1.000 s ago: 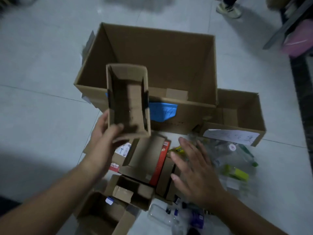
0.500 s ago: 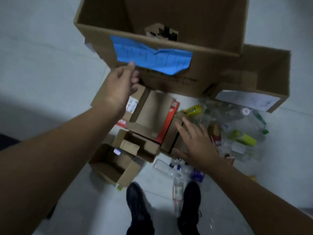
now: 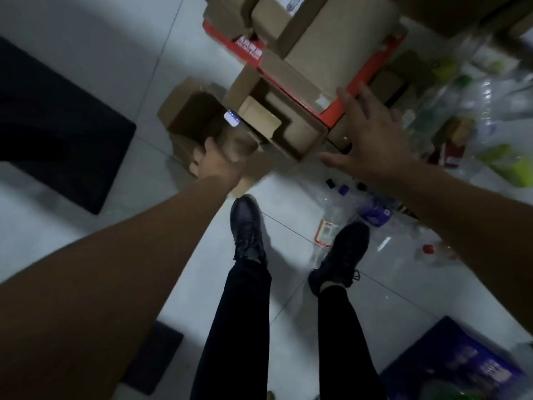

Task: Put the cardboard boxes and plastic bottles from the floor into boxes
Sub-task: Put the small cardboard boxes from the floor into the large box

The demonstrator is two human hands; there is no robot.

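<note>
On the floor ahead of the person's shoes, small cardboard boxes lie heaped beside plastic bottles. Left hand reaches the nearest open carton, fingers blurred; cannot tell whether it grips yet. Right hand hovers spread and empty over the red-edged box, probably lining up the next pick.

We see small open cardboard boxes heaped on the floor, the brown ones empty, a red-edged box lying just behind them. To their right clear plastic bottles lie scattered, one red-labelled bottle nearest us.
</note>
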